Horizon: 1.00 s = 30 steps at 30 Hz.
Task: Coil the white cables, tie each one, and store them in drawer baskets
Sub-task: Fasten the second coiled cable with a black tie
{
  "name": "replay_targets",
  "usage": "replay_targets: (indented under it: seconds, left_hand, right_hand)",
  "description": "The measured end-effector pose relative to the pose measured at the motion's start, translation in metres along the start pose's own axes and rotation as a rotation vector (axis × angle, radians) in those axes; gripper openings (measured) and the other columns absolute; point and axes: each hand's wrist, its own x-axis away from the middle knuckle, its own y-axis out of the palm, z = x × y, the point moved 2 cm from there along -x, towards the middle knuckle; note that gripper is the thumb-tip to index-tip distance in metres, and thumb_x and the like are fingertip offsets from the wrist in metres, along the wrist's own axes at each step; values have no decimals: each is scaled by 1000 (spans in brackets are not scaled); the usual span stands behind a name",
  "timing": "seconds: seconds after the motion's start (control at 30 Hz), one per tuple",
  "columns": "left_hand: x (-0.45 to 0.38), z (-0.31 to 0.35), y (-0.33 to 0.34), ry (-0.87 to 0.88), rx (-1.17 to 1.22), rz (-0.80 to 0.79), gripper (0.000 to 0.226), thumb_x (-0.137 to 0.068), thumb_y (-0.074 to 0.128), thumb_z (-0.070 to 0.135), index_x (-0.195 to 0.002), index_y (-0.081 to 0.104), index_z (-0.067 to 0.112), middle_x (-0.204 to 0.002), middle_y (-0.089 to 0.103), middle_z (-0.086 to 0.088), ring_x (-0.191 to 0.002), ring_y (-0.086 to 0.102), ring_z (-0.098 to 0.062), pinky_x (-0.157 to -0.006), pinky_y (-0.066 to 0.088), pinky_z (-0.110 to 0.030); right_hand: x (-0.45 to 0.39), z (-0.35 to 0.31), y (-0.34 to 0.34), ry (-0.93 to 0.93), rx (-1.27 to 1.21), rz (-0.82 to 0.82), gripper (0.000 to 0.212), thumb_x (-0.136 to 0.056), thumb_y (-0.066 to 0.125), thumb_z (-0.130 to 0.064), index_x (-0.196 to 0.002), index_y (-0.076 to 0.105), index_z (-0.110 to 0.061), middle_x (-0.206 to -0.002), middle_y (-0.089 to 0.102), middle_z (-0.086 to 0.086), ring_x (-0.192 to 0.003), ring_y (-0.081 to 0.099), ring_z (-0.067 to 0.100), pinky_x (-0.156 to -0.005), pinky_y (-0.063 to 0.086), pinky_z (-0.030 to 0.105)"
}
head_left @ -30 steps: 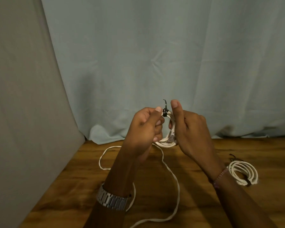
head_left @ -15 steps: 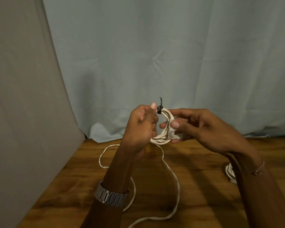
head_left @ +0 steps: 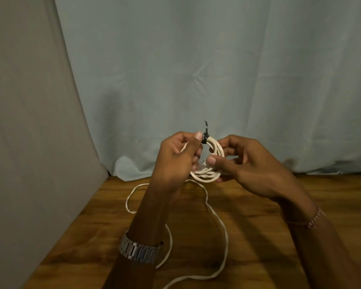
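I hold a small coil of white cable (head_left: 215, 150) upright above the wooden table (head_left: 248, 215). A black tie (head_left: 205, 136) wraps the top of the coil, its tail sticking up. My left hand (head_left: 175, 161) pinches the coil right beside the tie with thumb and fingers. My right hand (head_left: 250, 163) grips the coil's right and lower side, thumb pressed near the clear plug. A loose white cable (head_left: 221, 226) lies looping over the table under my left wrist and runs off the bottom edge.
A pale blue cloth (head_left: 217, 69) hangs as a backdrop and bunches where it meets the table's far edge. A grey fabric panel (head_left: 29, 142) closes off the left side. No drawer baskets are in view.
My right hand turned from upright beside the coil to reaching in from the right, gripping the lower loops. Its forearm now hides the other tied coil on the right of the table.
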Motion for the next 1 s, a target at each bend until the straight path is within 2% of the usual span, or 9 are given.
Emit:
replay_targets:
  seconds: [0.13,0.33,0.53,0.63,0.7,0.77,0.83,0.9,1.0]
  left_hand:
    - [-1,-1,-4,-2,51,-32,21,-99,60,21,-98,71,4,-75,63,-6,-68,48,-23,-68,46,-38]
    - [-2,1,-10,-77,120,-102,23,-98,59,15,-111,69,-1,-79,69,-7,-67,54,-15,-61,48,-25]
    - [-3,1,-20,-119,81,-173,25,-92,66,18,-107,69,-3,-77,70,-9,-64,62,-16,-60,55,-25]
    - [-2,-1,-21,-142,63,-182,37,-78,73,23,-106,70,-2,-75,70,-10,-64,65,-16,-60,55,-24]
    - [-3,-2,-21,-170,91,-159,44,-72,74,24,-106,69,-3,-79,72,-14,-69,68,-20,-63,58,-25]
    - [-5,-3,-20,-217,183,-156,40,-74,73,20,-106,68,-5,-88,74,-21,-75,71,-27,-66,62,-28]
    - [-5,-1,-17,-268,287,-156,38,-76,72,12,-109,65,-7,-94,75,-22,-80,74,-30,-66,63,-32]
    - [-5,0,-18,-301,333,-110,57,-70,76,9,-123,58,-5,-97,75,-22,-83,75,-33,-65,63,-36]
    - [-8,-3,-26,-242,273,-129,86,-65,81,6,-141,46,24,-104,74,-23,-94,74,-38,-76,62,-49]
  right_hand:
    - [-1,0,3,23,17,44,19,-91,73,-23,-107,65,-18,-97,72,4,-76,76,21,-73,64,47]
    - [0,-3,-1,59,-45,25,17,-90,72,-12,-106,68,-17,-93,76,3,-78,77,22,-80,64,45]
    - [2,-6,-8,19,-82,13,40,-83,79,-15,-121,69,-23,-96,78,0,-82,77,21,-72,63,34]
    - [0,-2,-12,15,-119,119,62,-68,86,-32,-126,65,-29,-95,78,0,-84,77,21,-81,60,42]
    - [-1,0,-13,9,-181,177,66,-63,86,-37,-124,64,-27,-93,79,2,-85,77,22,-86,59,47]
    - [-2,0,-13,10,-277,216,63,-66,83,-32,-124,62,-21,-92,79,5,-86,77,23,-86,61,45]
    - [-2,-1,-12,-3,-332,241,50,-73,79,-26,-120,64,-16,-92,79,7,-86,77,26,-85,62,45]
    - [-2,-1,-11,-27,-360,256,32,-81,76,-21,-111,67,-12,-90,79,9,-84,76,30,-83,62,44]
    - [-3,1,-10,-41,-345,258,21,-87,74,-18,-107,71,-13,-89,79,9,-83,76,30,-77,62,38]
